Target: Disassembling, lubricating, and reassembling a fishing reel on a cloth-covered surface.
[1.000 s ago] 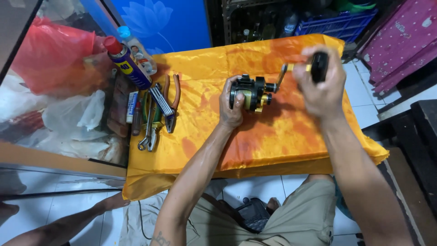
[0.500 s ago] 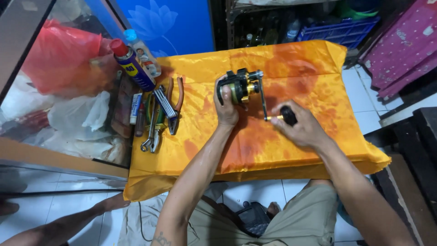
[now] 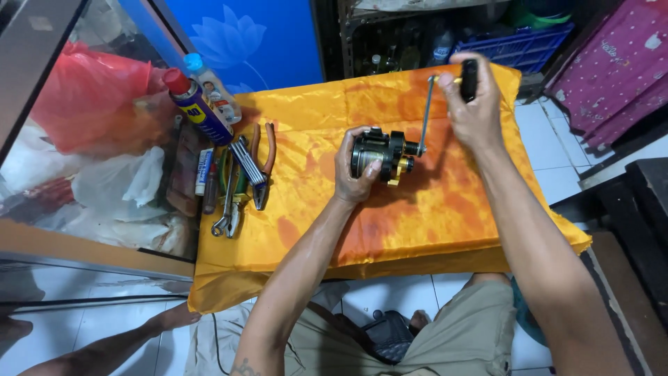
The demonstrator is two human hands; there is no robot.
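Note:
A black and gold fishing reel (image 3: pixel 380 154) rests on an orange cloth (image 3: pixel 417 223) over a low table. My left hand (image 3: pixel 356 170) grips the reel body from the left and below. My right hand (image 3: pixel 473 104) pinches the black knob (image 3: pixel 470 79) at the far end of the reel's thin metal crank handle (image 3: pixel 425 115), which points up and away from me.
Pliers (image 3: pixel 264 163), a wrench and other small tools (image 3: pixel 229 191) lie at the cloth's left edge. A blue spray can with a red cap (image 3: pixel 196 104) and a small bottle (image 3: pixel 214 87) lean there. Plastic bags (image 3: pixel 90 104) are at left; a pink patterned box (image 3: pixel 612 69) stands right.
My right hand has swung the crank knob from low near me back up to the far side. My left hand keeps its grip on the reel.

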